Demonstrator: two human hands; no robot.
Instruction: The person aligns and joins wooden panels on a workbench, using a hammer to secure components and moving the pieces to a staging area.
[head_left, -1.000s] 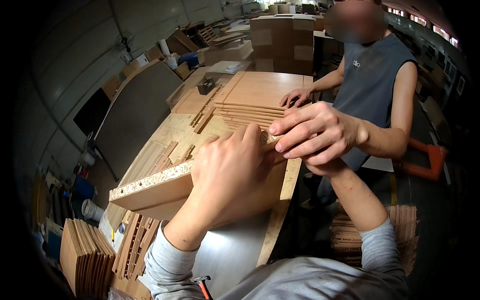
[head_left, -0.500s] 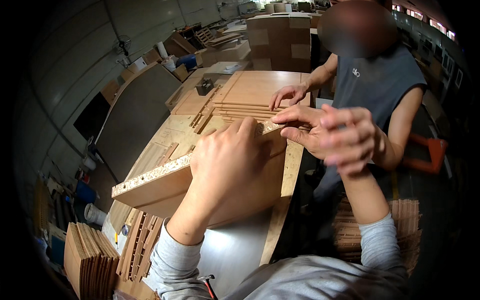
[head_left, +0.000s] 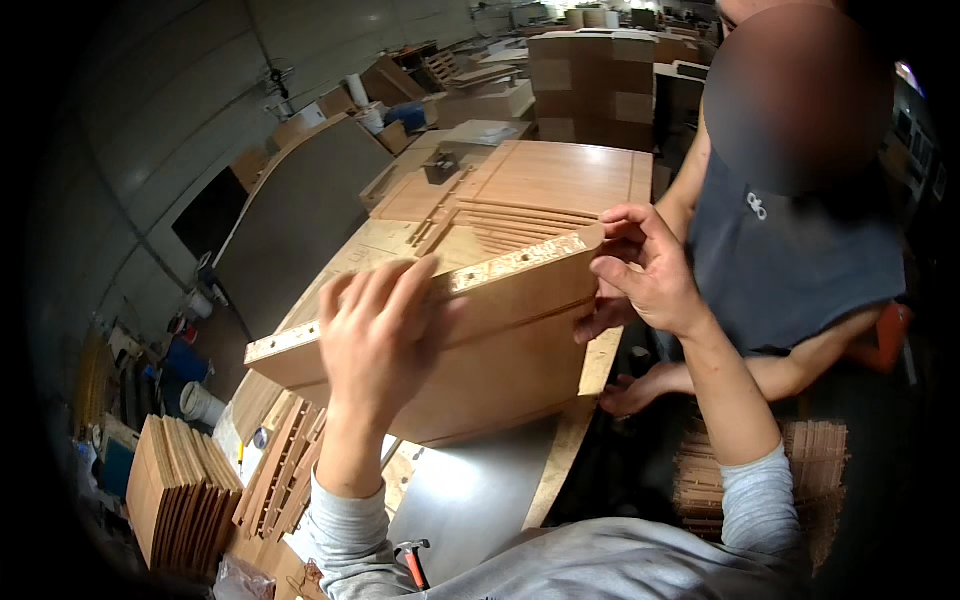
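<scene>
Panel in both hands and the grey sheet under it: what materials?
Panel: looks like particleboard with a smooth wood-tone laminate or veneer face; the raw top edge shows pale, speckled chip core. Left hand rests over that edge, right hand grips the end. Grey sheet: flat and dull-shiny, possibly metal or grey laminate; cannot tell which.

The workbench (head_left: pixel 480 500) has a bare grey metal-like top just below the two hands' grip on the board. Beyond the grip, flat wooden panels (head_left: pixel 560 175) and a fan of thin slats (head_left: pixel 520 222) lie on it. A pale wooden strip (head_left: pixel 565 455) runs along its edge beneath the right-hand grip.
</scene>
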